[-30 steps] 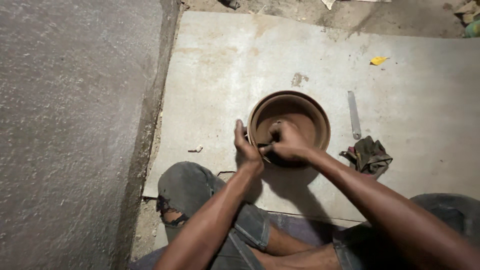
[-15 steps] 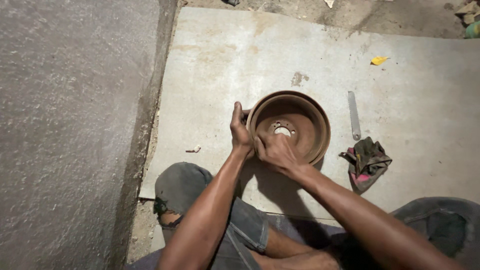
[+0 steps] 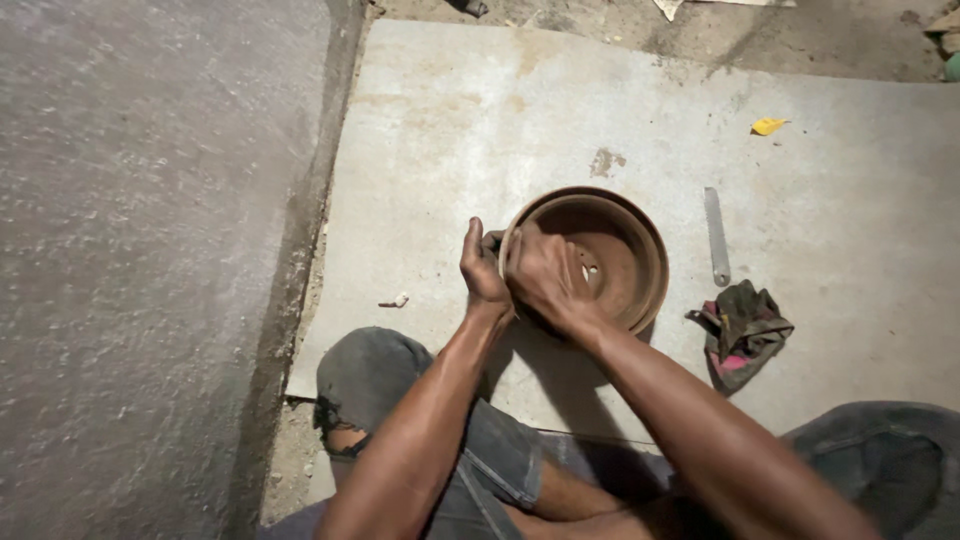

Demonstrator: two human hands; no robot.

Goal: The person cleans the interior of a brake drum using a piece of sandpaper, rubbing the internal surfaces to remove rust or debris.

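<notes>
Both hands work at the near left rim of the rusty drum [image 3: 610,250], which lies open side up on the concrete slab [image 3: 430,130]; the left hand [image 3: 482,268] grips the outer edge, the right hand [image 3: 540,275] presses inside, fingers curled; rust still covers the drum.

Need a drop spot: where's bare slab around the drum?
Free: slab beyond the drum, left of the yellow scrap; and right of the rag. Crowded: drum's near-left rim, where left hand and right hand meet; bar and rag fill its right.
</notes>
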